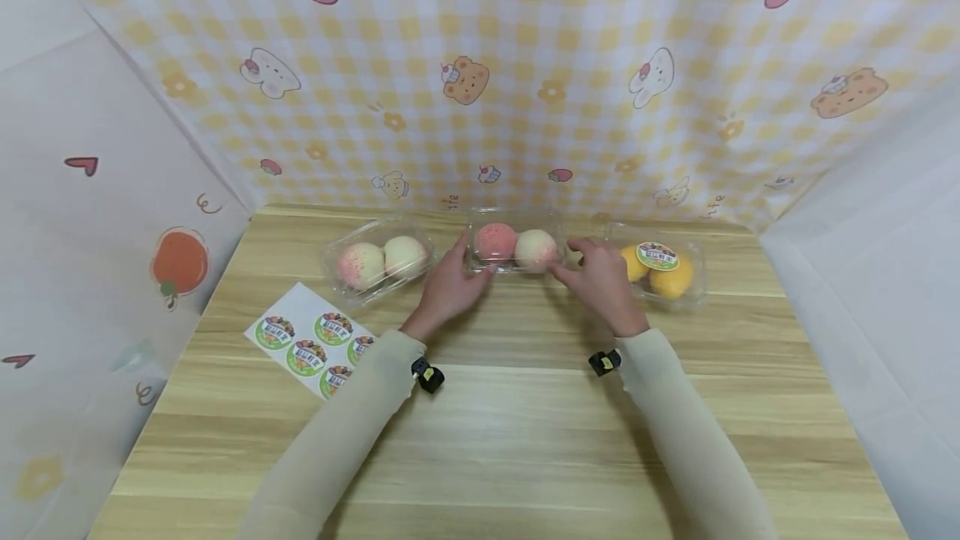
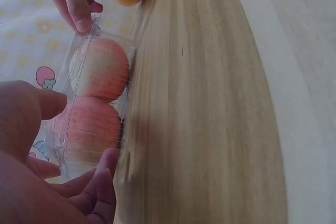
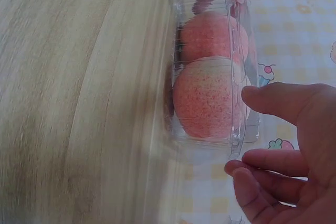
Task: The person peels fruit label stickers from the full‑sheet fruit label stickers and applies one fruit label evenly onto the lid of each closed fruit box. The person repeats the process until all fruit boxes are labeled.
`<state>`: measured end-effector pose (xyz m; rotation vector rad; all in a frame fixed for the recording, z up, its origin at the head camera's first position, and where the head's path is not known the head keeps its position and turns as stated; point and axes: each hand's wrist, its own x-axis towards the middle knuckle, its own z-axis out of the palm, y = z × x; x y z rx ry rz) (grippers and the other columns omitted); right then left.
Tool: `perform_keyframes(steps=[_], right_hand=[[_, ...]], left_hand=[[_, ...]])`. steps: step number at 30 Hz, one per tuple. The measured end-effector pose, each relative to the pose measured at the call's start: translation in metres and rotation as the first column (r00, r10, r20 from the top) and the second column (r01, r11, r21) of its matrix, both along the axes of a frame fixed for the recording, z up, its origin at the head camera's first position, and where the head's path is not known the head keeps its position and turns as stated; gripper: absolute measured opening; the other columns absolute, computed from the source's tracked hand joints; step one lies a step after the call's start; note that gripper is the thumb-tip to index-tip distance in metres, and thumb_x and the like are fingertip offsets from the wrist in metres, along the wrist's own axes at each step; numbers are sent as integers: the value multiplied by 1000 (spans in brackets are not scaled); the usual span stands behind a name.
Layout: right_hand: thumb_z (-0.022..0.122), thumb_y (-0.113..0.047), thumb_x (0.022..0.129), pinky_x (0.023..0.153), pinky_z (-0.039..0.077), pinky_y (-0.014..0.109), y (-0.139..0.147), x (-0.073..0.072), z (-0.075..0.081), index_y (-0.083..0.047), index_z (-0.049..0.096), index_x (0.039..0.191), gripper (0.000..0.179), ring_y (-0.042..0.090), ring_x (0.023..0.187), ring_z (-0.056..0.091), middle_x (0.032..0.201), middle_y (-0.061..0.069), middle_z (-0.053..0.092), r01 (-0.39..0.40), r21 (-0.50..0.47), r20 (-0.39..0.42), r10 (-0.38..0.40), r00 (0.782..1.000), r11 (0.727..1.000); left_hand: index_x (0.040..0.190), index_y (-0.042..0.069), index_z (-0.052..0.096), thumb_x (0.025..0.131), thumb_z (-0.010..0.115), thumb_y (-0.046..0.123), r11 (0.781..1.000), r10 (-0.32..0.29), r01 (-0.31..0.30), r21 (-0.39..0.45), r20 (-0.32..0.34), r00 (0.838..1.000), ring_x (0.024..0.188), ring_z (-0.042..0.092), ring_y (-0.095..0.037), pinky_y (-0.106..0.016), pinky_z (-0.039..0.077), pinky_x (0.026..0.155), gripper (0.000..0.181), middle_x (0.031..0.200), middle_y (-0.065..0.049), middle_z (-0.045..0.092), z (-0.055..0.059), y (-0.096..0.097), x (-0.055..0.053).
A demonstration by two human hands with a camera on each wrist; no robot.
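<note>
A clear plastic box [image 1: 516,267] with two peaches [image 2: 89,127] inside stands at the back middle of the table. My left hand [image 1: 454,283] grips its left end, thumb by the long rim and fingers around the end. At the right end is my right hand [image 1: 602,277], its thumb [image 3: 262,98] against the rim and its loosely bent fingers [image 3: 273,174] beside the corner. To the left, a second clear box [image 1: 367,297] holds two pale peaches [image 1: 362,265]. A third box [image 1: 693,252], with oranges [image 1: 671,278] and a round label [image 1: 657,257], sits beside my right hand.
A white sheet of round stickers [image 1: 306,338] lies at the left, partly under my left sleeve [image 1: 337,432]. A checked cloth [image 1: 517,90] hangs along the table's back edge. White cloth stands at both sides of the wooden table [image 1: 517,440].
</note>
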<state>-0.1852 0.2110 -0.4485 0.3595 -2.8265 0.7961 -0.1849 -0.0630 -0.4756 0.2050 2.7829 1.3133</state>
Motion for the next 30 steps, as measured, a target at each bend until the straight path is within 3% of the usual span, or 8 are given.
perform_keyframes(steps=[4, 9, 12, 18, 22, 24, 27, 30], right_hand=[[87, -34, 96, 86, 62, 57, -1, 0, 1, 10, 77, 125, 54, 40, 94, 77, 124, 28, 74, -18, 31, 3, 18, 1000, 999], [86, -33, 97, 86, 62, 58, -1, 1, 4, 11, 76, 124, 53, 41, 93, 77, 124, 31, 74, -37, 57, -3, 37, 999, 998], [86, -31, 97, 86, 62, 59, -2, 2, 4, 12, 77, 122, 50, 43, 95, 75, 122, 31, 74, -43, 64, -9, 44, 999, 997], [85, -28, 98, 88, 61, 60, -1, 2, 3, 12, 77, 121, 47, 43, 97, 75, 122, 32, 74, -42, 68, -2, 42, 999, 997], [85, -26, 97, 86, 61, 60, -2, 4, 3, 12, 77, 120, 45, 43, 97, 75, 121, 31, 74, -40, 57, 5, 39, 999, 998], [85, -25, 97, 86, 61, 61, -2, 5, 4, 12, 77, 120, 44, 44, 99, 74, 121, 32, 74, -41, 53, 7, 40, 999, 998], [85, -24, 96, 92, 58, 64, -2, 7, 5, 12, 77, 120, 43, 47, 106, 71, 121, 32, 74, -44, 55, 15, 43, 999, 998], [84, -25, 97, 95, 56, 65, -2, 9, 6, 12, 77, 120, 44, 49, 108, 71, 122, 32, 74, -47, 58, 27, 46, 999, 997]], left_hand=[[172, 0, 29, 104, 72, 42, 1000, -8, 8, 4, -29, 1000, 148, 50, -47, -64, 39, 121, 91, 164, -27, 49, -4, 0, -3], [170, -2, 33, 103, 73, 42, 1000, -18, 17, -14, -50, 999, 153, 45, -47, -63, 36, 124, 89, 167, -25, 46, 0, 1, -3], [171, -2, 31, 104, 73, 40, 999, -18, 17, -37, -27, 999, 153, 45, -45, -59, 36, 125, 89, 169, -24, 44, 8, 2, -1], [171, 1, 32, 103, 75, 42, 998, -3, 2, -55, -15, 1000, 145, 53, -50, -62, 45, 117, 91, 162, -25, 52, 5, 2, -2], [171, 3, 33, 101, 75, 49, 999, 3, -4, -38, -21, 1000, 129, 65, -48, -62, 54, 106, 94, 154, -28, 60, -9, -1, -8], [171, 3, 33, 100, 75, 53, 999, 4, -5, -46, -36, 999, 122, 68, -46, -59, 57, 101, 96, 150, -30, 62, -22, -1, -13], [172, 4, 33, 100, 75, 52, 999, 9, -10, -49, -17, 1000, 117, 70, -44, -59, 57, 99, 97, 150, -29, 62, -20, 0, -12], [173, 6, 33, 99, 75, 54, 998, 10, -12, -59, -32, 999, 107, 71, -40, -57, 58, 97, 98, 150, -26, 64, -28, 0, -13]])
